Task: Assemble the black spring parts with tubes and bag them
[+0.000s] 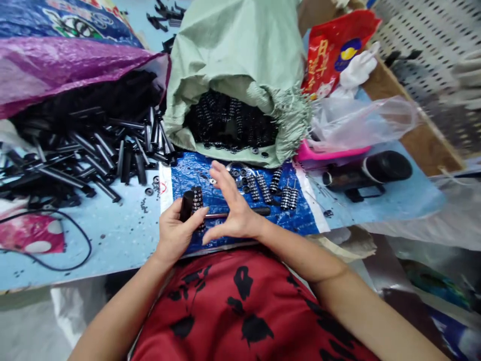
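Left hand (176,228) is gripping a black cylinder (186,205) with a white-marked ring stack (197,198) close against it; right hand (233,210) is hanging open.
Both pieces are sitting over the near part of the blue sheet (295,220); can't tell from here if they're joined. Right fingers are spreading; a dark-handled rod (261,211) is running under that palm, contact unclear. Progress: one unit is apparently midway. Several loose stacks (264,188) are lying right of it, similar ones are filling the green sack (240,45); can't tell which are finished. Black tubes (105,143) are lying heaped left, so plenty is seemingly remaining.
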`<act>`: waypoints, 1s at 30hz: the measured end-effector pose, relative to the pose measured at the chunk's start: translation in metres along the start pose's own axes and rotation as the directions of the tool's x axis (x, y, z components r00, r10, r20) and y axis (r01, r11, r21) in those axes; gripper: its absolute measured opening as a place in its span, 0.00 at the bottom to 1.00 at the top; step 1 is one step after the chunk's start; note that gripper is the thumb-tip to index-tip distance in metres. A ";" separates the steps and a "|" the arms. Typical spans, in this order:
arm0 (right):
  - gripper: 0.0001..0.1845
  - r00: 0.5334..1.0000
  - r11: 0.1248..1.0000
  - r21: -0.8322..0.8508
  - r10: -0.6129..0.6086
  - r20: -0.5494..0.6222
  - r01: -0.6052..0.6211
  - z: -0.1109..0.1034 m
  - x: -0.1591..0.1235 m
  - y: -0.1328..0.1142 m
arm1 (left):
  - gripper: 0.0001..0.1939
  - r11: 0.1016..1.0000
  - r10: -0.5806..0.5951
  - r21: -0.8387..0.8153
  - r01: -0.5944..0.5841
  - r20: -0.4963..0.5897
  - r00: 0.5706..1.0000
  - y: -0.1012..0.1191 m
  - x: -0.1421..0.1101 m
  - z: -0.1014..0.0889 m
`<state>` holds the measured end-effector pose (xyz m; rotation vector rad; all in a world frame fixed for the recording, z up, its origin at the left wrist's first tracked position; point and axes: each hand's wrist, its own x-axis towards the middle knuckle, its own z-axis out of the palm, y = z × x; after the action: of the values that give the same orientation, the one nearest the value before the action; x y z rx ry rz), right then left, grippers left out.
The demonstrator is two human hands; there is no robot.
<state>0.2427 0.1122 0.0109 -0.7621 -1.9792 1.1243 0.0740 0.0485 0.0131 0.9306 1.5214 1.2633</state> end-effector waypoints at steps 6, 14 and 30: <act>0.58 0.909 0.822 -0.397 -0.408 0.091 0.409 -0.007 -0.013 0.009 | 0.23 0.995 -0.054 -0.084 0.060 0.079 0.995 0.003 -0.005 -0.007; 0.53 0.889 0.727 -0.547 -0.452 0.073 0.415 0.004 -0.023 0.003 | 0.19 0.983 -0.045 -0.176 0.049 0.024 0.999 -0.002 -0.012 -0.002; 0.15 0.992 0.632 -0.764 -0.067 0.110 0.128 -0.006 -0.058 0.015 | 0.20 0.979 0.135 0.169 -0.117 -0.097 0.986 -0.015 0.006 -0.046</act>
<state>0.2825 0.0767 -0.0178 -1.0197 -2.5434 0.1630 0.0285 0.0379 -0.0004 1.0945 1.6929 1.3116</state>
